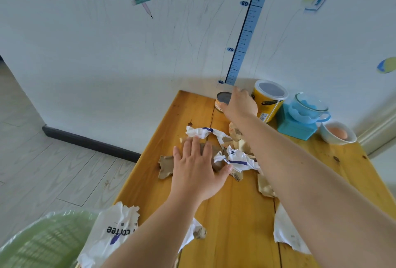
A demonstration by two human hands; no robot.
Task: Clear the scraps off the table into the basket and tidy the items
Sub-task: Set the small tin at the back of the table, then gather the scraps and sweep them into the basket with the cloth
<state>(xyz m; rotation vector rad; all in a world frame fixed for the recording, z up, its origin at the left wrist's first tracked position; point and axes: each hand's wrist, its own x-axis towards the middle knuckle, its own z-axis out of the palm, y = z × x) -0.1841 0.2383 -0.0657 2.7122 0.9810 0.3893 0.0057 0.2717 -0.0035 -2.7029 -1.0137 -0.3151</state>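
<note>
The basket (42, 240) sits by the desk's (235, 214) near-left corner, and a torn bag (111, 231) overhangs that edge. The left hand (197, 169), fingers flat and released, presses the mid-desk scraps (233, 156), probably to sweep them basketward. The right hand (241, 105) reaches the far can (221, 100); whether it grips I cannot tell.

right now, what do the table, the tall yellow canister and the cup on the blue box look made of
Table: wood under a glossy orange varnish; grain, knots and plank seams show. Yellow canister: printed body, cardboard or tin, I cannot tell which; translucent plastic lid. Cup: see-through wall, so clear glass or hard plastic; blue handle looks plastic.
</note>
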